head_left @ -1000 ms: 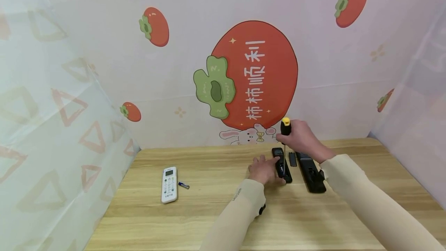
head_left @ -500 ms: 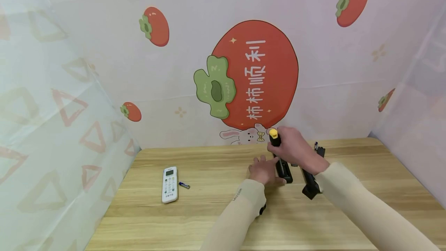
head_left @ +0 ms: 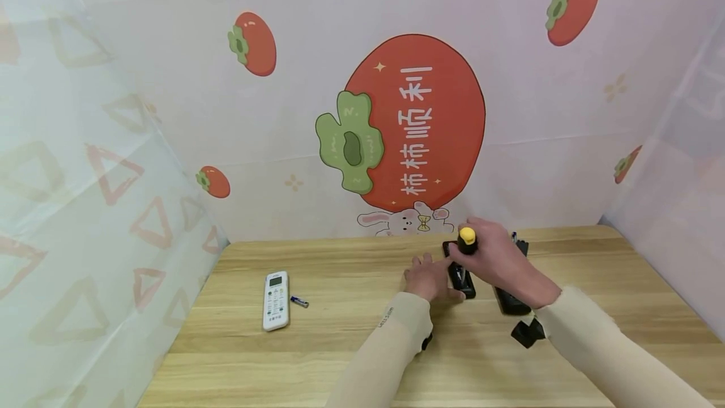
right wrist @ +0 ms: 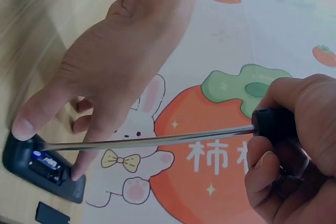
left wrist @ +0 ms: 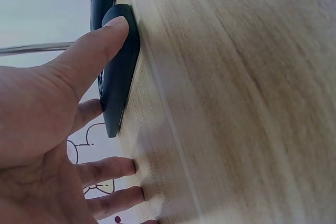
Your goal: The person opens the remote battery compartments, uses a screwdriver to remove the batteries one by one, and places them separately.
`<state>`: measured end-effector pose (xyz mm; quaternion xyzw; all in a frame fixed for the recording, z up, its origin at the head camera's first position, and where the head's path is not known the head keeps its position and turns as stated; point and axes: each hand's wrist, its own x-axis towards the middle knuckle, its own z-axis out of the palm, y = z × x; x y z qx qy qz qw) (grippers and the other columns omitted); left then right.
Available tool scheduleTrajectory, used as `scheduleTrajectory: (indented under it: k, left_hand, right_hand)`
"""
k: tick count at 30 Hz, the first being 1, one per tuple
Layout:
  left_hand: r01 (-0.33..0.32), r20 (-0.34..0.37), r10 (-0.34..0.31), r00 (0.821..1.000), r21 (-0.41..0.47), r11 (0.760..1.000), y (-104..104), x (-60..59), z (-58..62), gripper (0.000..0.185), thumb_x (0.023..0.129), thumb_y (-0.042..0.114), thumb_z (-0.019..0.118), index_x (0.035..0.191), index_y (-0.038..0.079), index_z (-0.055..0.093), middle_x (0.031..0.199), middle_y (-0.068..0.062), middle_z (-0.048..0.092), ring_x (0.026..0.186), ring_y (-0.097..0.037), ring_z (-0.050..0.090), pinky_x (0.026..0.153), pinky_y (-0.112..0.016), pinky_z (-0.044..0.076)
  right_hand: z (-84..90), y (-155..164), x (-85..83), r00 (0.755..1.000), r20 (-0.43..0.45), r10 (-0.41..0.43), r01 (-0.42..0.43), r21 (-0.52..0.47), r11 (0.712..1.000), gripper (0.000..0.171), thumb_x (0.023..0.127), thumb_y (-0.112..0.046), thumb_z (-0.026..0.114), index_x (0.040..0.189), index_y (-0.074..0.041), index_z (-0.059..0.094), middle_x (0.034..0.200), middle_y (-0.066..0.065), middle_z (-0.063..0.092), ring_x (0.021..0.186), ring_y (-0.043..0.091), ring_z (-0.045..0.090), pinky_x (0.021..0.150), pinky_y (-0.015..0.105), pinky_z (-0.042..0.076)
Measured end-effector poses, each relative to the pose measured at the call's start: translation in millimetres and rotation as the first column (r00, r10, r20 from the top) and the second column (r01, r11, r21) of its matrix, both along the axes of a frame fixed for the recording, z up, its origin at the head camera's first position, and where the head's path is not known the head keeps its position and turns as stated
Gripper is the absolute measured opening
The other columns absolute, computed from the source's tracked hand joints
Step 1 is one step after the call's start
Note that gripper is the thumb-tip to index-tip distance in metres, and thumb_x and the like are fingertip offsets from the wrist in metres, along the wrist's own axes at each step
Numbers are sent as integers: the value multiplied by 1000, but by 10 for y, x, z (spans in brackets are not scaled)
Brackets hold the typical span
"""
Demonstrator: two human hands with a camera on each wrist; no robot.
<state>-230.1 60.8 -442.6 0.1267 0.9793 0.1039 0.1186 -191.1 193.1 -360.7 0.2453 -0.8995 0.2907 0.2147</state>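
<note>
Two hands: right [head_left: 498, 260] clenching screwdriver [head_left: 466, 241], left [head_left: 426, 277] steadying remote [head_left: 460, 276].

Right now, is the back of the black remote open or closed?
Open. In the right wrist view the black remote shows its bare battery slot, and its small cover lies loose on the table beside it.

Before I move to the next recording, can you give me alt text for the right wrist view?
A right hand grips a black-handled screwdriver, its metal shaft reaching left to the open battery compartment of a black remote on a wooden table. The left hand steadies the remote with thumb and fingertip, against a persimmon-and-rabbit backdrop.
</note>
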Motion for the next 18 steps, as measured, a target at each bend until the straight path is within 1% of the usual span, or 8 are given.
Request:
scheduleTrajectory:
  k: [3,6,12,18]
  left_hand:
    - [-5,0,5,1000,16,1000,1,-4,-7,87,76,60,83,152,48,43,138,-7,51,121,-31,46,96,-54,46]
    - [-14,1,14,1000,27,1000,6,-2,-11,86,75,59,84,151,47,45,138,-7,51,120,-30,46,95,-53,46]
    - [-35,13,34,999,48,998,14,-7,-30,85,74,58,85,149,46,48,136,-7,51,116,-28,45,96,-51,45]
    - [-24,7,24,1000,56,998,9,-9,-28,84,74,58,84,149,45,49,137,-8,51,117,-29,45,96,-52,45]
  right_hand:
    - [-38,63,38,998,-58,8,-10,-27,1000,37,82,-1,76,68,-20,48,68,-10,43,57,6,41,54,26,40]
    - [-68,135,64,998,-68,-2,-4,-80,997,36,81,1,76,70,-20,50,68,-11,45,57,5,43,54,26,42]
    - [-99,305,49,999,15,-42,44,-193,980,28,83,3,75,76,-15,55,69,-7,54,59,8,51,57,27,46]
    - [-103,448,-50,992,100,-83,104,-232,967,23,87,-1,73,73,-13,59,66,-3,56,55,10,50,53,27,44]
